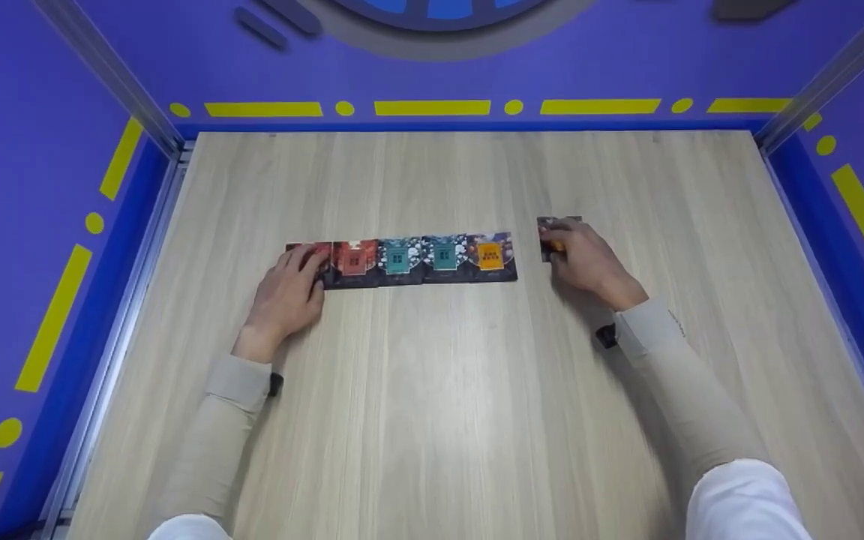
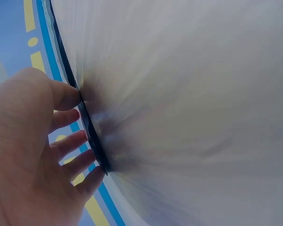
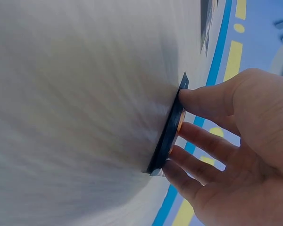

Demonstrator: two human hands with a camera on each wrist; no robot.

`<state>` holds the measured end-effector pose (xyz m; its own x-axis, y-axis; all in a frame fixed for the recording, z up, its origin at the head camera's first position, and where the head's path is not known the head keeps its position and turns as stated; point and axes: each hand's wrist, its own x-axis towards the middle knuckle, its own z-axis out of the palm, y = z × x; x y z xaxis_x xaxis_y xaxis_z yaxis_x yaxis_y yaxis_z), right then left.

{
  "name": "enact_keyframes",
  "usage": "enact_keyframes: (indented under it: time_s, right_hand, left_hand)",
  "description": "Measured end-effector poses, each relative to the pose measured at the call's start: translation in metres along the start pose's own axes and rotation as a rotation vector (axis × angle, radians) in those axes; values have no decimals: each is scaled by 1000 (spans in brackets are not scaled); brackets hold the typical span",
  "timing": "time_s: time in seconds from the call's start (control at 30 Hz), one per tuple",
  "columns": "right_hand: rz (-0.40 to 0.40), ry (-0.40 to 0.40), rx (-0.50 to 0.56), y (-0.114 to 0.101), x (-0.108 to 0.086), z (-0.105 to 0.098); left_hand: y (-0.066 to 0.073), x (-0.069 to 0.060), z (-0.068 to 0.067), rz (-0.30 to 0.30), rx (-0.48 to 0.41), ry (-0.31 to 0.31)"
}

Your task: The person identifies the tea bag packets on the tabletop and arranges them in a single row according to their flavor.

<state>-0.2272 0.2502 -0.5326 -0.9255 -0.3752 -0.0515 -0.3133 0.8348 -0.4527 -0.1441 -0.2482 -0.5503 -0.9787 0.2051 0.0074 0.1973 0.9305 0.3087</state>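
Note:
Flat square packets lie edge to edge in a row on the table, dark along their near sides. My left hand [image 1: 286, 296] rests its fingertips on the leftmost packet [image 1: 319, 251], partly covering it. To the right in the row come a red-label packet [image 1: 355, 262], two teal-label packets [image 1: 400, 259] and an orange-label packet [image 1: 490, 259]. Apart from the row's right end, my right hand [image 1: 586, 259] holds another packet [image 1: 544, 225] with an orange patch by its thumb and fingers. That packet [image 3: 167, 139] shows edge-on at the tabletop in the right wrist view.
The pale wood-grain table [image 1: 432, 405] is bounded by blue-purple panels [image 1: 447, 79] with yellow dashes at the back and sides. Metal frame posts [image 1: 113, 71] stand at the back corners. A dark band sits on each wrist.

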Motion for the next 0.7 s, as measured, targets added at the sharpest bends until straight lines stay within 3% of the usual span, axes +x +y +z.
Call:
enact_keyframes:
  time_s: [0.7]
  right_hand:
    - [-18, 11, 47, -20, -16, 18]
  left_hand:
    - [0, 1, -1, 15, 5, 28]
